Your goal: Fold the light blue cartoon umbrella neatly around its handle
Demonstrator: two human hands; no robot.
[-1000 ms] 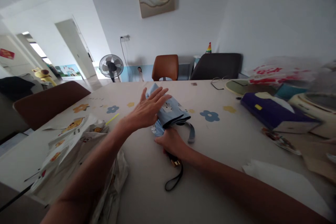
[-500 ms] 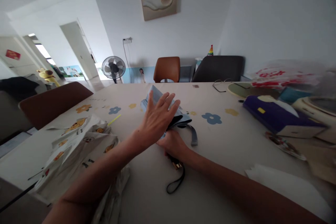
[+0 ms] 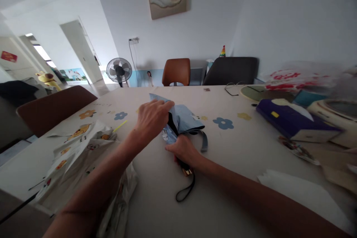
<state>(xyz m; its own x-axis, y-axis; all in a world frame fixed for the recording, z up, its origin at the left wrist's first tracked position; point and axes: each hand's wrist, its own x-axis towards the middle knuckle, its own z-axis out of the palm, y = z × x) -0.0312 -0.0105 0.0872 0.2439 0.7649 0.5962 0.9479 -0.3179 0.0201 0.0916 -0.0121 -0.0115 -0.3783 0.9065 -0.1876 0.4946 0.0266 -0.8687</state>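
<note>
A light blue folding umbrella (image 3: pixel 186 118) with a black inner side lies over the middle of the table, its canopy collapsed in loose folds. My right hand (image 3: pixel 184 150) is wrapped around it near the handle. Below that hand a gold-coloured band and a black wrist loop (image 3: pixel 185 193) stick out toward me. Fingers of my left hand (image 3: pixel 153 116) are closed on a fold of the canopy at the left. From the canopy's right side hangs a grey-blue strap (image 3: pixel 205 142). Both palms are hidden from view.
A crumpled cream cloth with cartoon prints (image 3: pixel 80 160) covers the table's left. On the right are a purple tissue box (image 3: pixel 290 121), white paper (image 3: pixel 301 193), eyeglasses (image 3: pixel 232 91) and a plastic bag (image 3: pixel 295 78). Chairs, including a brown one (image 3: pixel 176 71), surround the table (image 3: pixel 223 160).
My left hand, spread over the canopy before, has shifted left and closed on a fold, pulling it apart from the rest. My right hand keeps its grip. The view shifted slightly.
</note>
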